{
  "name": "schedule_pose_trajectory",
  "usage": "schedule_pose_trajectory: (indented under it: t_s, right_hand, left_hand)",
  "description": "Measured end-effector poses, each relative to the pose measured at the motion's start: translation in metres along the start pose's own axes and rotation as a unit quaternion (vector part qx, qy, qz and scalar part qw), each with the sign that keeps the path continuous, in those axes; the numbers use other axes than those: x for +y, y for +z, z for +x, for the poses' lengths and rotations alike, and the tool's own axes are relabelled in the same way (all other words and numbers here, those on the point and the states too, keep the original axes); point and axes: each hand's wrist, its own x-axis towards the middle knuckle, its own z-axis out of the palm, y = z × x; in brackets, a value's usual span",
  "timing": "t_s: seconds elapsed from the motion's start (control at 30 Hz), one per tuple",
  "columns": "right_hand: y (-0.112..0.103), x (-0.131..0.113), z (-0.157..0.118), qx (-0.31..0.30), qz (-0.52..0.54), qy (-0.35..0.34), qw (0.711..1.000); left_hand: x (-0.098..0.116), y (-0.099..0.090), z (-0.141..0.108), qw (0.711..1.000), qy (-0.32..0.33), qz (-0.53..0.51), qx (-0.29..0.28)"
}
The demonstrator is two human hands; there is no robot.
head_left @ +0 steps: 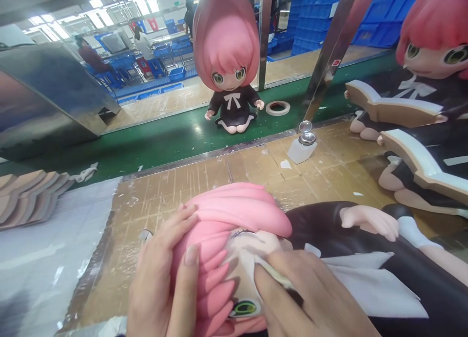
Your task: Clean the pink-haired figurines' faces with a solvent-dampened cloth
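Note:
A large pink-haired doll in a black dress lies on its side, its pink hair toward the left and its black dress toward the right. My left hand rests on the hair with its fingers spread, steadying the head. In my right hand a white cloth is pinched and pressed against the doll's face, beside a green eye. The fingertips partly cover the face. A white bow lies across the doll's chest.
Another doll sits on the green conveyor beside a tape roll. A white bottle with an open metal lid stands on the cardboard. Dolls with book pieces are at right; curved pieces are stacked at left.

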Motion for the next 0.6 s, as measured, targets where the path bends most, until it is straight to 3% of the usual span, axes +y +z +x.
schedule_pose_trajectory:
  t_s: [0.2, 0.4, 0.6]
  right_hand:
    - [0.005, 0.008, 0.015, -0.075, 0.046, -0.042, 0.995]
    - [0.006, 0.008, 0.019, -0.07, 0.045, -0.048, 0.995]
    - [0.004, 0.009, 0.018, -0.08, 0.023, -0.056, 0.995]
  left_hand:
    - [-0.004, -0.001, -0.005, 1.0, -0.018, 0.012, -0.004]
    - [0.008, 0.002, -0.004, 0.999, -0.051, 0.002, 0.013]
    - [0.011, 0.004, -0.004, 0.999, -0.035, -0.009, 0.015]
